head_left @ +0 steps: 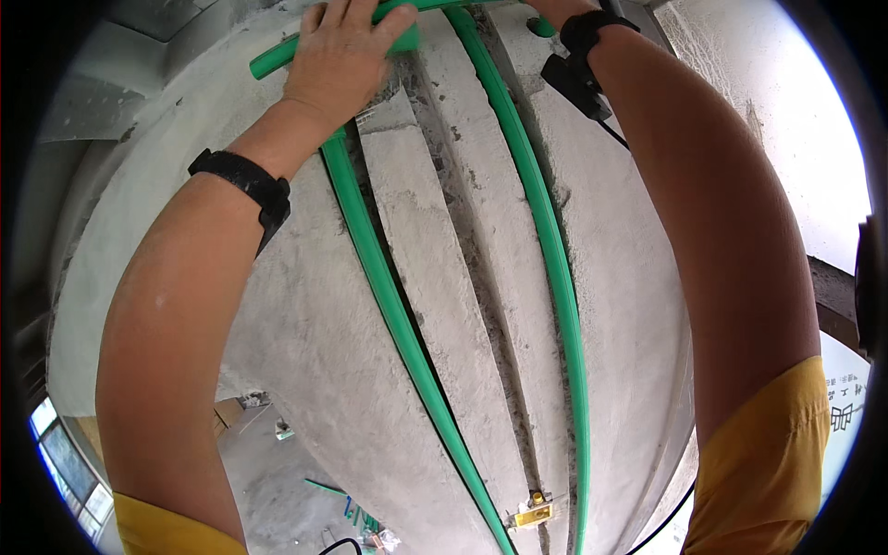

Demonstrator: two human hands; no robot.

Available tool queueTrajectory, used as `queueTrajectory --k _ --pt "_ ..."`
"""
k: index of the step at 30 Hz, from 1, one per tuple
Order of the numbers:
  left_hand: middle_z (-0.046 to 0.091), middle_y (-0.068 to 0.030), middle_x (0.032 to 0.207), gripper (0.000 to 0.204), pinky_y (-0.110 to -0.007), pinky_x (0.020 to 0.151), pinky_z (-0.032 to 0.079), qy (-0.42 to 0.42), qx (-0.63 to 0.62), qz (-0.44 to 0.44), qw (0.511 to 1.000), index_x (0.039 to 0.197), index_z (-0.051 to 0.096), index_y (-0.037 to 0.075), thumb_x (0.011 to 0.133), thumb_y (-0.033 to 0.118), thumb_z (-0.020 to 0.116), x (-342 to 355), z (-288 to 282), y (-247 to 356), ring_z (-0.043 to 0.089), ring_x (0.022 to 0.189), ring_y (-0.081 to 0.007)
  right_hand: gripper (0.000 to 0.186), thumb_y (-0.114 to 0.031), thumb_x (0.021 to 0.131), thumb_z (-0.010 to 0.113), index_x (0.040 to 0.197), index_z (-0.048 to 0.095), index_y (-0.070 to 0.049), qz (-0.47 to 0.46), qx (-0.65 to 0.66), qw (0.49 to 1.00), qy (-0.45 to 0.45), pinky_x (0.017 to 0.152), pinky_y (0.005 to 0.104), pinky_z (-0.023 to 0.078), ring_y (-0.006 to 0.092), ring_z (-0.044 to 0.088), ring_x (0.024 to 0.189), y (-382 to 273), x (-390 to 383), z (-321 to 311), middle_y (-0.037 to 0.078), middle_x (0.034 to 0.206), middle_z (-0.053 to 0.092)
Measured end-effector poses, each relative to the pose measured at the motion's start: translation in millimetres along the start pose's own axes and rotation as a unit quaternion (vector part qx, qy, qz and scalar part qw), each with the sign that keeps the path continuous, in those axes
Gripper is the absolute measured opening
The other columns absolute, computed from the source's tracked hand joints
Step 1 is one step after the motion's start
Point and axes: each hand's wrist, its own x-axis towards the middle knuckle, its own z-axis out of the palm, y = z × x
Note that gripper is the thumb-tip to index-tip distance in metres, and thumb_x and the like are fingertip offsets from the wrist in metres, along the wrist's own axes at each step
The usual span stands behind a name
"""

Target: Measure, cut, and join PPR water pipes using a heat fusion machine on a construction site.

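Observation:
Up at the wall's top, my left hand (344, 51) is closed around a green plastic pipe (273, 60), which lies slanting across the wall grooves. The thumb rests over a thicker green part at the pipe's right side. Below that wrist, a long green pipe (388, 296) with a wider upper end runs down beside a chased groove. My right hand (553, 7) reaches to the top edge, where only a small part near the wrist shows; its fingers are out of the picture. Close to it, another long green pipe (541, 203) runs down along its groove.
A bare groove (472, 240) lies between the two long pipes in the grey wall (287, 324). Low on the wall is a small yellow block-like object (532, 513). Green pipe pieces (356, 513) lie on the floor at lower left. A bright window (786, 111) stands at right.

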Motion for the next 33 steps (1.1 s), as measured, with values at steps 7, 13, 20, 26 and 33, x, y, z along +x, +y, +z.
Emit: queueTrajectory --k 7,13,20,26,33 --pt "0.047 -0.0163 0.112 0.055 -0.051 0.087 0.039 0.018 -0.071 -0.025 0.997 0.116 0.051 0.006 0.065 -0.001 0.07 -9.5 -9.1 -5.7 0.048 0.11 -0.0375 0.011 -0.01 0.089 0.058 0.099 0.062 -0.008 -0.007 -0.027 0.999 0.026 0.077 0.037 0.049 0.0286 0.064 0.091 4.1 3.2 7.8 0.012 0.096 0.065" --pt "0.049 -0.0183 0.114 0.048 -0.044 0.069 0.049 -0.008 -0.127 -0.058 0.99 0.122 0.051 0.006 0.077 0.002 0.065 -12.0 2.9 2.0 0.056 0.087 -0.0392 0.01 -0.007 0.088 0.055 0.093 0.063 -0.008 0.09 0.099 0.986 0.103 0.073 0.0387 0.049 0.0297 0.065 0.085 12.2 15.9 40.9 0.012 0.088 0.066" --pt "0.049 -0.0189 0.113 0.042 -0.044 0.068 0.051 -0.037 -0.092 -0.135 0.986 0.125 0.054 0.01 0.084 0.006 0.062 -28.8 6.1 5.4 0.058 0.087 -0.0383 0.009 -0.006 0.087 0.057 0.094 0.063 -0.007 0.049 -0.019 0.995 0.083 0.069 0.0384 0.049 0.0284 0.065 0.076 0.6 8.0 23.1 0.009 0.084 0.066" --pt "0.05 -0.0179 0.116 0.036 -0.048 0.08 0.047 0.031 -0.04 -0.093 0.994 0.118 0.058 0.008 0.083 0.008 0.064 -27.3 7.3 9.2 0.056 0.095 -0.0379 0.009 -0.008 0.085 0.06 0.094 0.062 -0.006 0.031 -0.005 0.993 0.111 0.073 0.0372 0.05 0.0279 0.065 0.08 2.4 8.2 23.2 0.01 0.085 0.066" --pt "0.05 -0.0163 0.122 0.049 -0.052 0.099 0.039 0.044 -0.044 -0.039 0.997 0.114 0.056 0.005 0.069 0.006 0.074 -19.1 -6.8 2.8 0.047 0.115 -0.0377 0.012 -0.008 0.085 0.059 0.097 0.061 -0.005 0.049 0.024 0.995 0.086 0.075 0.0392 0.049 0.0287 0.066 0.084 2.4 6.6 21.1 0.013 0.09 0.068"
